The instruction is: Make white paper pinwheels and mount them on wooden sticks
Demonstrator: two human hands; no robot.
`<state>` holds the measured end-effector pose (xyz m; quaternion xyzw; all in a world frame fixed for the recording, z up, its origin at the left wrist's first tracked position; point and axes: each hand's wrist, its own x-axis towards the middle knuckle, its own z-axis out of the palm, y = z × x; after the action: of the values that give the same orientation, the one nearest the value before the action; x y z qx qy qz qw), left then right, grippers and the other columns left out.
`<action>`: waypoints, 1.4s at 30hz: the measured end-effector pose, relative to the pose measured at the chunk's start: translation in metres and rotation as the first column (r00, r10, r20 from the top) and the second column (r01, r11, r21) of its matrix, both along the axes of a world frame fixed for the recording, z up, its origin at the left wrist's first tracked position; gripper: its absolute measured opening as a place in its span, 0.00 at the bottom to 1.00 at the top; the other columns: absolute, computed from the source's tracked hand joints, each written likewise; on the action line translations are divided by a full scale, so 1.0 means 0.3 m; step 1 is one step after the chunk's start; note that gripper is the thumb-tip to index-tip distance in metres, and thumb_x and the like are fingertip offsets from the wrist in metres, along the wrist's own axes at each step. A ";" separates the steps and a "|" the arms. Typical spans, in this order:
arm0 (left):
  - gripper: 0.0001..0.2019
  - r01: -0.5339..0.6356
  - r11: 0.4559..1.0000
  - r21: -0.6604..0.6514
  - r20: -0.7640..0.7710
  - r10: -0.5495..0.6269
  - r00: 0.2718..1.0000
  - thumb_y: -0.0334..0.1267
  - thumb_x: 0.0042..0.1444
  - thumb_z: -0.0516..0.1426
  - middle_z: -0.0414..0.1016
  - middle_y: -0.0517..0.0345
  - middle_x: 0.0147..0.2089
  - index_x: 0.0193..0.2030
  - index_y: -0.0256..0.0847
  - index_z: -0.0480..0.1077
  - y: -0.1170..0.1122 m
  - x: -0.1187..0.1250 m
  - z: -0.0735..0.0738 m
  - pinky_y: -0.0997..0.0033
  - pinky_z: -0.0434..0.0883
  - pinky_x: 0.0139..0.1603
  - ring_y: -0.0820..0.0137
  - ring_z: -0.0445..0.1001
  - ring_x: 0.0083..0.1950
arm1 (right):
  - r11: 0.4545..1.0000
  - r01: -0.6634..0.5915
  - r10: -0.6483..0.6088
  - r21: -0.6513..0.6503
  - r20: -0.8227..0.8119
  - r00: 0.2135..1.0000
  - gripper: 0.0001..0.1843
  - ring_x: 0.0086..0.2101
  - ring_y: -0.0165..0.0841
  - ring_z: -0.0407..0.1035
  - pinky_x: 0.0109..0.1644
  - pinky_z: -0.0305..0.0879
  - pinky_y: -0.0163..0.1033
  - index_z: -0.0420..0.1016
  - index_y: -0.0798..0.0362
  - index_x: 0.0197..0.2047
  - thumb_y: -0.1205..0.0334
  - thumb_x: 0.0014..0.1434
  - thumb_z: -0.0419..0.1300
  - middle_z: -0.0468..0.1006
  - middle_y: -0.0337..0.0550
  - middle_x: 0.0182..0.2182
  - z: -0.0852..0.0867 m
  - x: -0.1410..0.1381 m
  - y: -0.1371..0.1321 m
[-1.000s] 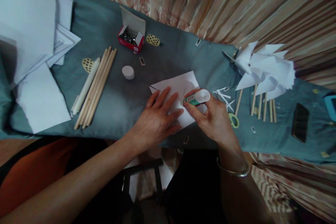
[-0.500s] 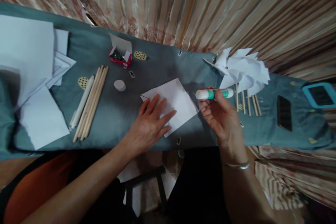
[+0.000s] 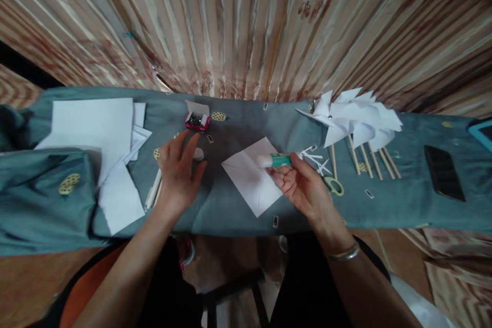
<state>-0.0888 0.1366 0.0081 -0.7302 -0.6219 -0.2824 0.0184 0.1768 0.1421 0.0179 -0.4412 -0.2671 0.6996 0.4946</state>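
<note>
My right hand [image 3: 303, 184] grips a green and white glue stick [image 3: 274, 160], held level over the right corner of a white paper square [image 3: 251, 177] on the grey-blue cloth. My left hand [image 3: 179, 171] hovers with fingers spread over the white glue cap [image 3: 199, 153] and the wooden sticks [image 3: 156, 189], which it mostly hides. It holds nothing.
A red box of pins [image 3: 197, 120] stands behind the left hand. Stacked white sheets [image 3: 96, 128] lie at the left. Finished paper pinwheels [image 3: 353, 118] on sticks, paper scraps [image 3: 317, 159], green-handled scissors [image 3: 333, 185] and a dark phone [image 3: 444, 179] lie to the right. A striped curtain hangs behind.
My left hand left the paper square and moved left over the cap. My right hand brought the glue stick back down toward the paper. The view tilted up.
</note>
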 end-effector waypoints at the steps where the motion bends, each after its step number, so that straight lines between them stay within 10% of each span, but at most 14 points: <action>1: 0.22 -0.009 1.000 -0.017 -0.009 0.008 1.000 0.40 0.62 0.53 0.63 0.44 0.64 0.63 0.41 0.62 0.010 -0.018 -0.012 0.44 0.66 0.58 0.50 0.63 0.61 | 1.000 -0.015 0.014 -0.011 -0.023 1.000 0.15 0.35 0.35 0.80 0.47 0.77 0.43 0.76 0.52 0.36 0.48 0.56 0.63 0.84 0.44 0.32 0.001 -0.011 0.003; 9: 0.13 0.034 0.985 -0.171 0.454 0.048 0.890 0.39 0.56 0.57 0.77 0.50 0.48 0.47 0.42 0.75 0.036 -0.014 -0.014 0.53 0.68 0.55 0.57 0.73 0.50 | 0.982 -0.109 0.049 -0.156 -0.345 0.937 0.11 0.28 0.27 0.77 0.34 0.74 0.26 0.77 0.54 0.31 0.57 0.48 0.71 0.83 0.39 0.27 0.007 -0.065 0.030; 15: 0.18 0.272 0.899 -0.343 0.939 0.325 0.109 0.40 0.42 0.69 0.81 0.56 0.41 0.42 0.42 0.78 -0.003 0.064 0.045 0.69 0.73 0.46 0.68 0.77 0.42 | 0.989 -0.058 0.009 -0.136 -0.338 0.941 0.11 0.32 0.30 0.79 0.40 0.76 0.29 0.79 0.54 0.31 0.64 0.43 0.73 0.84 0.40 0.30 0.007 -0.077 0.027; 19: 0.18 0.405 0.842 -0.357 0.897 0.430 -0.105 0.37 0.38 0.71 0.82 0.55 0.40 0.39 0.40 0.79 -0.018 0.091 0.058 0.72 0.74 0.46 0.70 0.78 0.41 | 0.993 -0.076 0.049 -0.091 -0.269 0.962 0.13 0.35 0.33 0.79 0.44 0.76 0.33 0.80 0.52 0.33 0.65 0.42 0.74 0.83 0.38 0.33 0.015 -0.086 0.019; 42: 0.18 0.436 0.823 -0.365 0.869 0.469 -0.157 0.33 0.35 0.73 0.81 0.56 0.37 0.37 0.40 0.80 -0.020 0.123 0.071 0.77 0.74 0.43 0.73 0.78 0.38 | 0.990 -0.139 0.138 -0.025 -0.028 0.990 0.14 0.32 0.28 0.76 0.39 0.75 0.33 0.79 0.50 0.33 0.59 0.42 0.74 0.80 0.36 0.31 0.026 -0.114 0.005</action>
<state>-0.0520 0.1308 0.0294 -0.2035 -0.4672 -0.5330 -0.6754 0.1427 0.1437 0.0257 -0.4189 -0.2814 0.7414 0.4423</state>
